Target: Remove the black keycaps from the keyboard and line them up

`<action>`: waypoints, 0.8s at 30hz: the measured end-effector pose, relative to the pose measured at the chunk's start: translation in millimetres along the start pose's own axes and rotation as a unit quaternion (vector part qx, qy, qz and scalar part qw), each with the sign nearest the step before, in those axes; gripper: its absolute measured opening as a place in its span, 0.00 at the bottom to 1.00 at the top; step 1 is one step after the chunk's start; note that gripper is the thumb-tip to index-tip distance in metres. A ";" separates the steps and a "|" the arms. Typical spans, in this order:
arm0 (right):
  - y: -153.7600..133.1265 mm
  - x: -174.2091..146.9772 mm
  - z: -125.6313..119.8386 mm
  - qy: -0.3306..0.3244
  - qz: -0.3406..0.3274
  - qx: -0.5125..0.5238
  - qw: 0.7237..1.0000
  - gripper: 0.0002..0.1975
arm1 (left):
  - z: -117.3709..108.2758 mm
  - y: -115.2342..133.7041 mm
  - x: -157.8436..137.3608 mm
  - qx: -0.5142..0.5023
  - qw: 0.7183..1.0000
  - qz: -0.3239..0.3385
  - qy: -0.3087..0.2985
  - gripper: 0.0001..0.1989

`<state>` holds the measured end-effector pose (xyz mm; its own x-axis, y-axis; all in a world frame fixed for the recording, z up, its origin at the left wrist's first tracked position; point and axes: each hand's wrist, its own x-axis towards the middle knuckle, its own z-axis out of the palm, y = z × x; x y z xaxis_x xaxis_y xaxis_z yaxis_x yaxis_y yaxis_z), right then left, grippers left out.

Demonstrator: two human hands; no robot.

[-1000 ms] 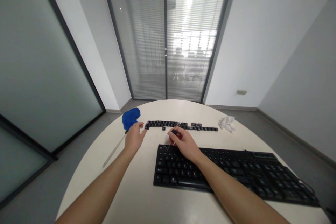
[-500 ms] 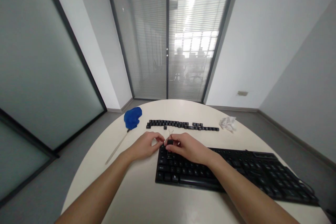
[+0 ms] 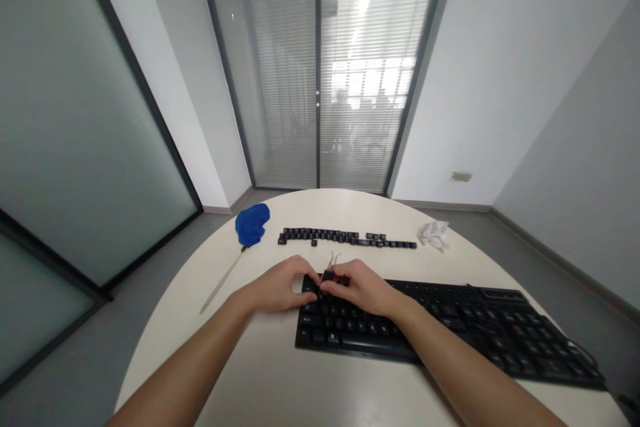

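In the head view, a black keyboard (image 3: 380,345) lies on the table, with both hands at its upper left part. My right hand (image 3: 361,287) is closed on a keycap puller (image 3: 329,275), a small black block with two thin wire prongs pointing away from me. My left hand (image 3: 283,285) rests at the keyboard's left end, thumb and index finger apart, the index fingertip close to the puller. The fingers cover the keys beneath them. Beyond the hands, loose black keycaps (image 3: 320,235) form rows, with a single keycap (image 3: 314,243) just in front.
A blue cloth-like piece (image 3: 251,224) lies at the far left beside a thin pale stick (image 3: 223,280). Crumpled white tissue (image 3: 434,235) sits at the far right. The round table (image 3: 270,373) has glass partitions behind it.
My right hand and the puller have moved slightly right and towards me. The left hand's index finger has reached further over the keyboard, and its thumb has parted from it.
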<state>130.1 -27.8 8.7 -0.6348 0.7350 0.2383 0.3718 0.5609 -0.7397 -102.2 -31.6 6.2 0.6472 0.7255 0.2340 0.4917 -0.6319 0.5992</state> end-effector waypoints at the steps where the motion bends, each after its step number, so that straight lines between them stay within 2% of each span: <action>1: 1.6 0.1 0.7 -0.001 0.002 0.001 1.000 0.17 | 0.1 -0.7 0.2 -0.002 1.000 0.002 -0.005 0.11; 9: 6.8 0.8 0.4 -0.002 0.004 0.060 0.998 0.17 | 2.6 -0.4 3.7 -0.026 0.999 0.022 -0.032 0.11; 14: 8.4 2.9 -0.6 0.008 0.024 0.123 0.992 0.18 | 5.9 0.2 3.3 -0.064 0.998 0.008 -0.014 0.09; 20: 13.5 4.7 1.0 0.071 0.040 0.093 0.992 0.18 | 11.1 -2.7 4.5 -0.083 0.996 -0.025 0.028 0.09; 24: 16.2 6.2 1.9 0.082 0.045 0.110 0.989 0.18 | 13.6 -2.5 5.7 -0.089 0.994 -0.055 0.046 0.09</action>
<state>131.0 -14.9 -3.1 -0.4802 0.8407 0.2502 0.2541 0.4063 -0.8777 -91.8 -29.6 -4.3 0.5357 0.8141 0.2241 0.4407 -0.4959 0.7483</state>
